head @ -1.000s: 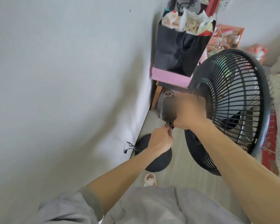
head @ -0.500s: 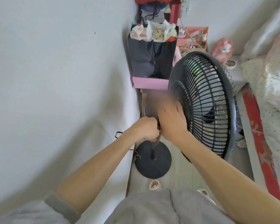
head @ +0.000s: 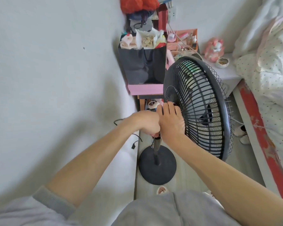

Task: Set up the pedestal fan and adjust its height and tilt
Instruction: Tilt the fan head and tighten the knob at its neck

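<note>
A black pedestal fan stands on the floor between a white wall and a bed. Its round grille (head: 201, 103) faces right and is tilted. A dark pole (head: 157, 148) rises from the round black base (head: 157, 170). My left hand (head: 148, 122) is closed around the top of the pole, just under the fan head. My right hand (head: 170, 121) covers the motor housing behind the grille, fingers spread over it. The joint between pole and head is hidden by both hands.
The white wall (head: 55, 95) is close on the left, with a black cord (head: 134, 141) hanging by it. A black bag (head: 142, 66) on a pink box sits behind the fan. A bed (head: 268, 79) with a red frame lies right. Slippers (head: 162, 190) are near my feet.
The view has swung left and down, so the fan's base now shows in full. Both hands stay at the top of the pole; my right hand's fingers have spread over the motor housing.
</note>
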Tool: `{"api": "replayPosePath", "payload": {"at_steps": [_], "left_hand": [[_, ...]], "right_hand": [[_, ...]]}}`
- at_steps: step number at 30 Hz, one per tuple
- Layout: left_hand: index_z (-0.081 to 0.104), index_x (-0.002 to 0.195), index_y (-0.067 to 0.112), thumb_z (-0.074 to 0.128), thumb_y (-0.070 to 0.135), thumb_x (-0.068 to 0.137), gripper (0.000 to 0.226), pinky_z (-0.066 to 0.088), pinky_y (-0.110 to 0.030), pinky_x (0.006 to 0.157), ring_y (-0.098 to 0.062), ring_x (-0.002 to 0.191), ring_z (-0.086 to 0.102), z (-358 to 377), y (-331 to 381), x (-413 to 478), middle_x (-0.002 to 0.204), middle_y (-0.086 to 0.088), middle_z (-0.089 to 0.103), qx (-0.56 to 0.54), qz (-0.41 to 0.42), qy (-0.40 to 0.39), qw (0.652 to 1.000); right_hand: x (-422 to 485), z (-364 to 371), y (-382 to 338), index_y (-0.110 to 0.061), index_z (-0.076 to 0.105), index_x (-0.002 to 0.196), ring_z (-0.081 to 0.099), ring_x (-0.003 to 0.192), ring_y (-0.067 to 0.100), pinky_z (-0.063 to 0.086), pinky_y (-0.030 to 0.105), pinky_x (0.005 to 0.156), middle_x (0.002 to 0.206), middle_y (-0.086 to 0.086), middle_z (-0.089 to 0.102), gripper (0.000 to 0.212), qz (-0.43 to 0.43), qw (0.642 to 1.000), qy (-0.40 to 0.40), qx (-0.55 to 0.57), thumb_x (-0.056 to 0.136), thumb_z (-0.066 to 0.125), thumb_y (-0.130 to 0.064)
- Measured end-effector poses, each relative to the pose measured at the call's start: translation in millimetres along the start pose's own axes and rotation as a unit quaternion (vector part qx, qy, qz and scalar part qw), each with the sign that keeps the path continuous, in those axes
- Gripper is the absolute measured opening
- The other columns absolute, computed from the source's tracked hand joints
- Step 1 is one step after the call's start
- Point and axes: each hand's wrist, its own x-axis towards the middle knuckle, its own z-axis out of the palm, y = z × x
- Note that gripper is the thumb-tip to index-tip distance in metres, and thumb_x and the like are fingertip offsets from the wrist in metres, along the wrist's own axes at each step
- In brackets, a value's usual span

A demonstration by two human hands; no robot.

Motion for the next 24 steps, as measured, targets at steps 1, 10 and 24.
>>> {"api": "replayPosePath", "payload": {"at_steps": [1,10,24], "left_hand": [[0.074,0.09,0.01,0.052,0.011,0.091,0.022,0.041,-0.032,0.066,-0.023,0.073,0.052,-6.5,0.8,0.2,0.078,-0.003,0.064,0.031,0.009,-0.007,0.999],[0.07,0.06,0.031,0.059,0.035,0.094,0.036,0.047,-0.027,0.076,-0.007,0.076,0.061,-77.7,-17.6,13.9,0.062,0.014,0.066,0.123,0.067,-0.044,0.989],[0.073,0.064,0.029,0.072,0.057,0.083,0.033,0.04,-0.019,0.064,0.001,0.06,0.055,-13.1,-100.6,94.6,0.056,0.017,0.061,-0.239,0.007,0.149,0.959]], "right_hand": [[1.8,1.8,-0.5,-0.003,0.036,0.141,0.044,0.13,0.035,0.033,0.041,0.108,0.134,0.014,0.049,0.045,-0.01,1.0,-0.007,0.008,0.101,0.046,-0.022],[-2.0,2.3,-3.1,-0.005,0.045,0.132,0.047,0.131,0.035,0.037,0.04,0.108,0.132,0.014,0.054,0.062,0.009,0.999,0.037,0.004,0.087,0.003,-0.001],[-1.1,-2.8,-2.2,-0.002,0.032,0.142,0.034,0.139,0.04,0.027,0.045,0.114,0.143,0.02,0.043,0.06,0.012,1.0,-0.015,0.005,0.084,0.016,-0.005]]}}
